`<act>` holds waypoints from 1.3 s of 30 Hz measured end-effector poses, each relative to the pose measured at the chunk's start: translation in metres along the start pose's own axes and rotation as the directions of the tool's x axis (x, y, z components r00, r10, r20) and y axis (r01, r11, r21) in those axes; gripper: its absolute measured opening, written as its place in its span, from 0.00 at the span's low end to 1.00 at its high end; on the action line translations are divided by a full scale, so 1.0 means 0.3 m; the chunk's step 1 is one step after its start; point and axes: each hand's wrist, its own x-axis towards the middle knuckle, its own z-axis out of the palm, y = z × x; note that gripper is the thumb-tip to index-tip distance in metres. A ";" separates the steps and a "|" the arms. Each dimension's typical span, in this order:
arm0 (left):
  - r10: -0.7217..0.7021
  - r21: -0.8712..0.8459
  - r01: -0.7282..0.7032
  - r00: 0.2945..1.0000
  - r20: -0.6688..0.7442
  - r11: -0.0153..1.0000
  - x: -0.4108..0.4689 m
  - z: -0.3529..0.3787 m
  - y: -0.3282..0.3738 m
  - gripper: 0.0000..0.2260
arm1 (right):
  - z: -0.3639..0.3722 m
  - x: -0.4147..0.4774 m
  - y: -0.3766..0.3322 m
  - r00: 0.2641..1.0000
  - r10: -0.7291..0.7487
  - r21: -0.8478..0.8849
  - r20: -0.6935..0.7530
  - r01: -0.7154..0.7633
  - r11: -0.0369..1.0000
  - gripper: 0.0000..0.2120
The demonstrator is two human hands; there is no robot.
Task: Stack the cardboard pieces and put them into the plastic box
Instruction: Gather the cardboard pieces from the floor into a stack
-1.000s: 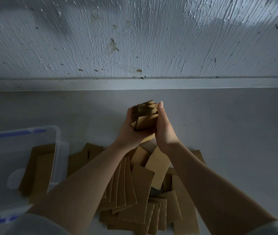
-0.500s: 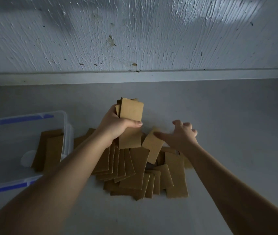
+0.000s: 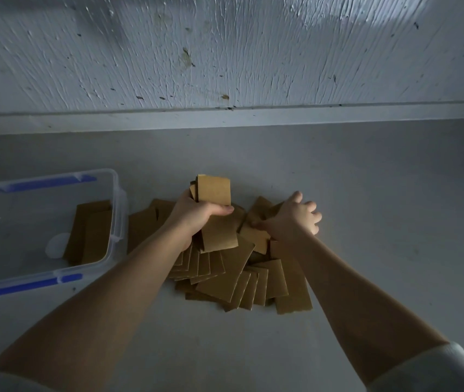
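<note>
Many cards (image 3: 242,275) lie fanned at six o'clock; box (image 3: 113,222) at nine holds some. Left hand (image 3: 197,219) clamps a stack (image 3: 215,213) mid-length. Right hand (image 3: 293,219) pinches one loose card (image 3: 256,236). Light, stiff, slippery: squeeze the faces.

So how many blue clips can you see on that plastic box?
2: one blue clip on the far rim of the plastic box, one on the near rim. Any others would be out of frame.
</note>
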 end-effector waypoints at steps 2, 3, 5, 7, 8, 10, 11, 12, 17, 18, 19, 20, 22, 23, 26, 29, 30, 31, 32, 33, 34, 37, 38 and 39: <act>-0.001 -0.003 0.001 1.000 -0.004 1.000 -0.002 0.003 -0.005 0.28 | 0.008 0.003 0.001 0.999 -0.028 0.108 0.037 0.024 0.994 0.47; 0.002 -0.001 -0.002 1.000 -0.004 1.000 -0.003 0.003 -0.007 0.28 | 0.010 0.006 0.005 0.997 -0.054 0.166 0.057 0.043 0.985 0.45; 0.005 0.003 -0.005 1.000 -0.007 1.000 -0.005 0.004 -0.011 0.28 | 0.007 0.013 0.017 0.990 -0.120 0.213 0.069 0.103 0.972 0.41; 0.004 0.011 -0.003 1.000 -0.009 1.000 -0.010 0.005 -0.010 0.28 | 0.002 0.021 0.027 0.982 -0.183 0.220 0.042 0.169 0.961 0.36; 0.005 0.014 -0.005 1.000 -0.011 1.000 -0.011 0.005 -0.010 0.28 | -0.001 0.024 0.029 0.978 -0.207 0.227 0.021 0.197 0.954 0.33; 0.004 0.020 -0.004 1.000 -0.012 1.000 -0.019 0.004 -0.006 0.28 | -0.014 0.023 0.033 0.968 -0.250 0.254 -0.027 0.249 0.935 0.28; 0.005 0.018 -0.005 1.000 -0.009 1.000 -0.021 0.002 -0.005 0.28 | -0.025 0.021 0.035 0.962 -0.266 0.287 -0.057 0.271 0.919 0.26; 0.008 0.018 -0.008 1.000 -0.007 1.000 -0.022 0.001 -0.003 0.29 | -0.039 0.018 0.035 0.957 -0.276 0.332 -0.091 0.290 0.898 0.25; 0.014 0.043 -0.016 0.999 0.041 0.999 -0.047 -0.010 0.003 0.32 | -0.134 -0.017 0.039 0.924 -0.301 0.390 -0.234 0.373 0.842 0.25; 0.012 0.055 -0.015 0.998 0.059 0.998 -0.052 -0.010 0.004 0.31 | -0.152 -0.027 0.041 0.928 -0.296 0.368 -0.226 0.363 0.856 0.25; 0.006 0.068 -0.011 0.997 0.079 0.998 -0.059 -0.011 0.006 0.30 | -0.163 -0.035 0.046 0.939 -0.287 0.340 -0.191 0.338 0.878 0.25; -0.006 0.082 -0.003 0.995 0.102 0.997 -0.066 -0.011 0.010 0.28 | -0.168 -0.044 0.052 0.955 -0.270 0.310 -0.123 0.296 0.904 0.24; -0.042 0.124 0.024 0.988 0.147 0.992 -0.084 -0.005 0.013 0.25 | -0.156 -0.071 0.072 0.976 -0.200 0.250 0.083 0.174 0.953 0.22; -0.061 0.161 0.035 0.986 0.157 0.986 -0.093 -0.001 0.010 0.24 | -0.136 -0.083 0.083 0.972 -0.155 0.212 0.178 0.116 0.970 0.22; -0.106 0.245 0.064 0.981 0.163 0.967 -0.122 0.020 -0.022 0.30 | -0.070 -0.118 0.124 0.951 -0.038 0.023 0.306 0.032 0.999 0.25; -0.090 0.277 0.050 0.987 0.133 0.960 -0.142 0.044 -0.062 0.35 | -0.027 -0.156 0.138 0.976 0.026 -0.169 0.217 0.011 0.986 0.27; -0.077 0.282 0.041 0.990 0.118 0.958 -0.144 0.051 -0.070 0.36 | -0.018 -0.167 0.136 0.983 0.030 -0.187 0.183 0.005 0.982 0.28; -0.061 0.285 0.030 0.993 0.102 0.958 -0.145 0.056 -0.078 0.36 | -0.011 -0.175 0.132 0.985 0.022 -0.185 0.169 0.010 0.983 0.28; -0.048 0.291 0.020 0.995 0.090 0.956 -0.149 0.061 -0.084 0.36 | -0.004 -0.183 0.131 0.986 0.013 -0.146 0.164 0.011 0.989 0.29; -0.042 0.297 0.015 0.995 0.085 0.955 -0.152 0.063 -0.089 0.36 | 0.004 -0.186 0.130 0.985 0.018 -0.068 0.170 -0.006 0.998 0.30; -0.041 0.293 0.014 0.995 0.088 0.956 -0.153 0.063 -0.093 0.35 | 0.004 -0.192 0.130 0.984 0.027 0.029 0.178 -0.033 0.999 0.31; -0.050 0.227 0.029 0.995 0.086 0.973 -0.159 0.050 -0.102 0.33 | 0.001 -0.193 0.140 0.980 -0.007 0.255 0.199 -0.044 0.966 0.33; -0.052 0.206 0.033 0.995 0.087 0.978 -0.158 0.044 -0.106 0.33 | -0.001 -0.196 0.143 0.977 -0.039 0.293 0.210 -0.025 0.956 0.34; -0.051 0.192 0.033 0.995 0.088 0.981 -0.156 0.039 -0.107 0.33 | 0.001 -0.196 0.145 0.972 -0.076 0.306 0.223 0.005 0.952 0.35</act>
